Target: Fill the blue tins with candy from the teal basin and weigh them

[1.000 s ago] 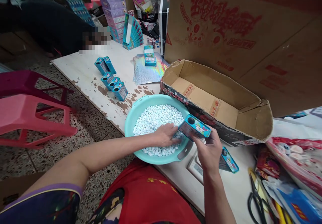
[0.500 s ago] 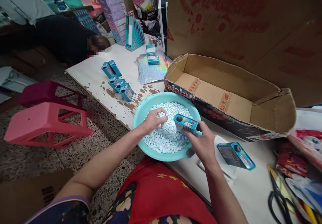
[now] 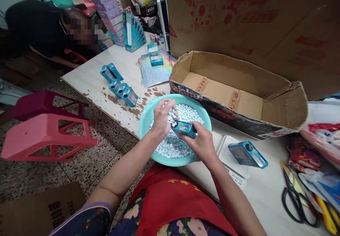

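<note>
A teal basin [image 3: 148,117] full of small white candies [image 3: 172,145] sits at the near edge of the table. My left hand [image 3: 163,117] is cupped over the basin with a handful of white candies in it, its fingers right at the end of a small teal candy box [image 3: 183,128]. My right hand [image 3: 202,144] grips that box and holds it over the basin. A second teal box [image 3: 247,154] lies on a white scale [image 3: 231,160] just right of the basin.
An open cardboard box [image 3: 239,98] stands behind the basin, a large carton [image 3: 252,23] behind it. More teal boxes [image 3: 122,87] and a holographic sheet [image 3: 151,71] lie on the white table [image 3: 90,80]. Scissors [image 3: 297,200] lie right; pink stools [image 3: 45,137] stand left. Another person [image 3: 47,27] is at the far left.
My left hand lifted out of the candies with a handful and came up to the box. My right hand brought the box down and left over the basin.
</note>
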Motion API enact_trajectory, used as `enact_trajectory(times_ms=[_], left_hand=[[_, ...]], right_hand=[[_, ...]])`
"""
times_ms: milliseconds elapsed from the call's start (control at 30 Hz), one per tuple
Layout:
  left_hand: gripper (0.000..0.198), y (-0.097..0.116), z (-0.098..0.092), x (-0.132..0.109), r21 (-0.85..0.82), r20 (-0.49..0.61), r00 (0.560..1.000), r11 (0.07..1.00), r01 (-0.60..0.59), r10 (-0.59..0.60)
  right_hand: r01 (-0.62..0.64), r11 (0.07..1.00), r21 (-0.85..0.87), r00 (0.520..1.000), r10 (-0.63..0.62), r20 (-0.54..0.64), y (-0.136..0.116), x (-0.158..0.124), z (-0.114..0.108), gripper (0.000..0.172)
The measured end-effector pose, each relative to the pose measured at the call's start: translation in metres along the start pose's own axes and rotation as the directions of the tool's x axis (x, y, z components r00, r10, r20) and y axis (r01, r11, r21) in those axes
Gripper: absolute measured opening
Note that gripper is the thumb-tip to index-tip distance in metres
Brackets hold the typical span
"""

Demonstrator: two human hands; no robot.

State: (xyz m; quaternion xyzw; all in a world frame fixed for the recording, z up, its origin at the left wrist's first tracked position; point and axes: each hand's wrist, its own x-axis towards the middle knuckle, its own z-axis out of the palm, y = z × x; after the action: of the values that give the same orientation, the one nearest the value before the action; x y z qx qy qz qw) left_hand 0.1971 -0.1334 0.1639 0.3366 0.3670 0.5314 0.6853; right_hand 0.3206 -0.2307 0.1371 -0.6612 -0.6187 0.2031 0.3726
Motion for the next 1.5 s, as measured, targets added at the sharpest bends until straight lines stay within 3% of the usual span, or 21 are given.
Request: enact_trajectory(times_ms=[300,833,1500], left_hand=[[0.033,-0.002,0.003,-0.003,0.073,0.028,0.999,0.997,-0.024,0.022],[0.029,0.001,0.020,-0.008,0.113,0.073,0.990,0.985,-0.131,0.123],[0.027,-0.010,0.027,-0.009,0.195,0.178,0.984,0.979,-0.060,0.025]], right_hand=[[-0.055,0.995,0.079,0.998,0.056,-0.021,0.001,-0.001,0.003,0.026],[-0.039,0.993,0.109,0.995,0.048,-0.085,0.001,-0.003,-0.007,0.022],[-0.079,0.978,0.191,0.993,0.093,-0.068,0.007,-0.008,-0.009,0.024]])
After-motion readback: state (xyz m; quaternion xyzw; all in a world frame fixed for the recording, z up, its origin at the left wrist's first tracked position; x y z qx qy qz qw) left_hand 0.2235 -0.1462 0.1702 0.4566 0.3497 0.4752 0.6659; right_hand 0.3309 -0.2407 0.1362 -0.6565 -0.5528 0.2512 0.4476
